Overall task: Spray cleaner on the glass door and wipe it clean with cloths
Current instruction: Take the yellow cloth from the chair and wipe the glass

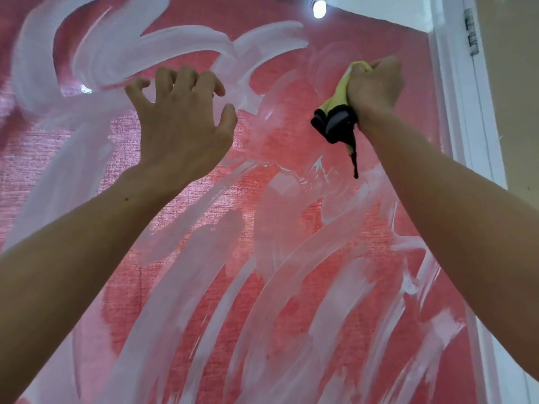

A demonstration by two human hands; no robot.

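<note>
The glass door (262,228) is filling nearly the whole view, seen from below, and broad white smears of cleaner (163,301) are lying across it in long curved streaks, thickest at the upper left and along the lower half. Red woven fabric (291,30) is showing through the glass behind the smears. The right hand (376,86) is gripping a bunched yellow cloth (347,83), its fingers clenched round it, and is pressing it to the glass near the upper right edge; a black and grey piece (334,123) is hanging below the fist. The left hand (180,118) is raised to the glass with its fingers spread and loosely bent, grasping nothing. A white door frame (466,126) is running down the right side, with a metal hinge (471,33) near the top and a beige wall (516,97) beyond. A lit lamp (318,8) is glowing above.
</note>
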